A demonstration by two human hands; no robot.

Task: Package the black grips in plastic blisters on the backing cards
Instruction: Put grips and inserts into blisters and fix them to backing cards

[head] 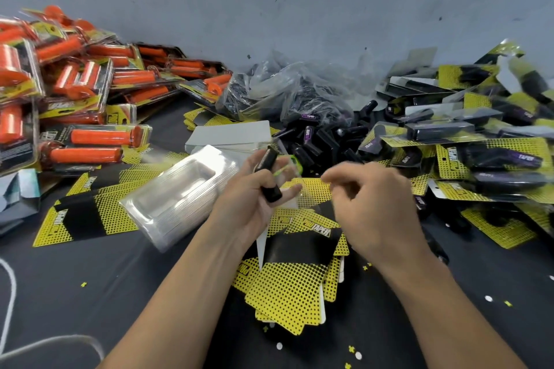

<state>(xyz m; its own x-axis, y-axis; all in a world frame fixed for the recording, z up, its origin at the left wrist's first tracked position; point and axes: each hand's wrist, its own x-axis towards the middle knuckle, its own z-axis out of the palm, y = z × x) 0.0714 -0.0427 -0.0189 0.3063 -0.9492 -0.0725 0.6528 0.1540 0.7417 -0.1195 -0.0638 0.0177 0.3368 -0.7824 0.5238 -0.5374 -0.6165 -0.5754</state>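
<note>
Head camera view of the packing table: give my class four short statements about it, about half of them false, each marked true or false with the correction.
1. The left hand holds a black grip. True.
2. The packaged orange grips are piled on the right side of the table. False: they are piled on the left; the packaged black grips lie on the right.
3. A stack of clear blisters lies to the left of the left hand. True.
4. The backing cards below the hands are red and white. False: they are yellow and black.
</note>
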